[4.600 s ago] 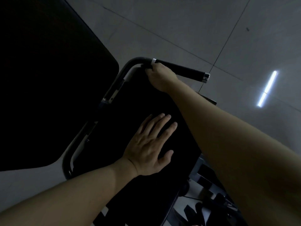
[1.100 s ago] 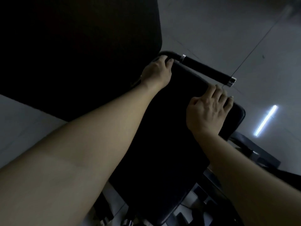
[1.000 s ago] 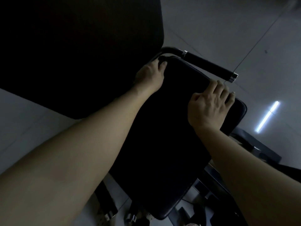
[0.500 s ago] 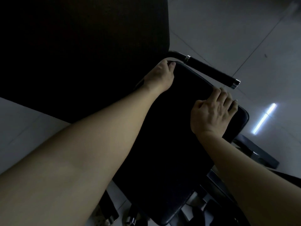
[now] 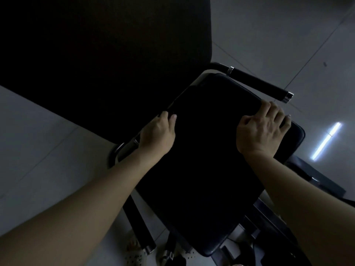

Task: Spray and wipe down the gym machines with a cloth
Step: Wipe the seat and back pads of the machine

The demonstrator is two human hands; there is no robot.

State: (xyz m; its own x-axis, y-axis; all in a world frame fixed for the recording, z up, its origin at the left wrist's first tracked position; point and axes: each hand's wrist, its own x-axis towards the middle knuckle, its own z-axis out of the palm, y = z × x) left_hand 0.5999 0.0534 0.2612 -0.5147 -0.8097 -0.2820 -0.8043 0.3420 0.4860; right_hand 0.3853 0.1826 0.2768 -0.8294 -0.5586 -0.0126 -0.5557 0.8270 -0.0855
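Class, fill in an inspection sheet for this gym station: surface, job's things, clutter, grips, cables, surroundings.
Surface: black padded seat cushion, too dark to judge how clean it is.
Job's things: nothing seen besides the cushion.
Clutter: nothing seen.
Grips: left grip holds the cushion's left edge, thumb on top; right grip holds its far right edge, fingers bent.
Cables: nothing seen.
Surroundings: black handle bar with chrome end rings beyond the cushion; large black back pad to the left; grey tiled floor; pale perforated shoe below.
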